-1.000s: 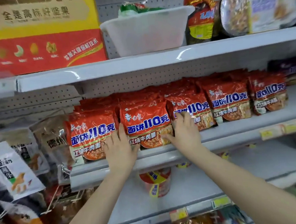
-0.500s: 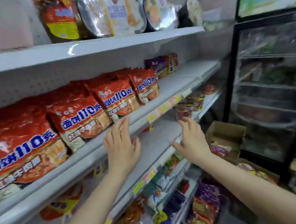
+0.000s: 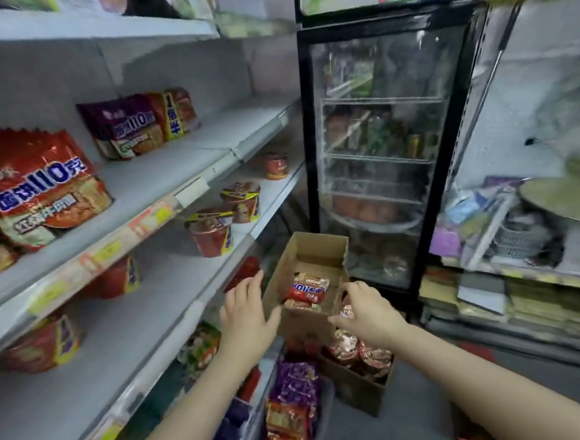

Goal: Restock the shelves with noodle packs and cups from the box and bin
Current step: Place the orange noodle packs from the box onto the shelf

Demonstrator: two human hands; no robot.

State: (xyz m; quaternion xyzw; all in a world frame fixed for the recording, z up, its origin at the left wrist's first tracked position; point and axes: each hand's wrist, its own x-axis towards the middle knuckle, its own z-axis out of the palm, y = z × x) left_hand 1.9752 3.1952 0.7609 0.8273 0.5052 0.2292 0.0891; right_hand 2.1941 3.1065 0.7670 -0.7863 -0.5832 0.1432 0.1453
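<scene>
An open cardboard box point(image 3: 321, 252) stands on the floor by the shelf end, with red noodle packs point(image 3: 308, 290) lying inside. My left hand point(image 3: 245, 314) hovers open just left of the box, fingers spread, holding nothing. My right hand point(image 3: 365, 309) hovers over the box's right edge, fingers relaxed and empty. A lower brown box point(image 3: 356, 385) in front holds several noodle cups point(image 3: 347, 348). Red noodle packs point(image 3: 36, 189) and purple packs point(image 3: 126, 128) sit on the middle shelf point(image 3: 162, 175). Noodle cups point(image 3: 210, 232) stand on the shelf below.
A black glass-door fridge point(image 3: 393, 144) stands right behind the boxes. A bin point(image 3: 324, 413) with purple and red packs point(image 3: 292, 401) sits at the shelf foot. Cluttered shelving point(image 3: 538, 254) fills the right side. Grey floor point(image 3: 415, 410) shows between.
My view has swung right and down from the red packs on the shelf to the boxes on the floor. Both hands left the shelf and now reach down toward the open box.
</scene>
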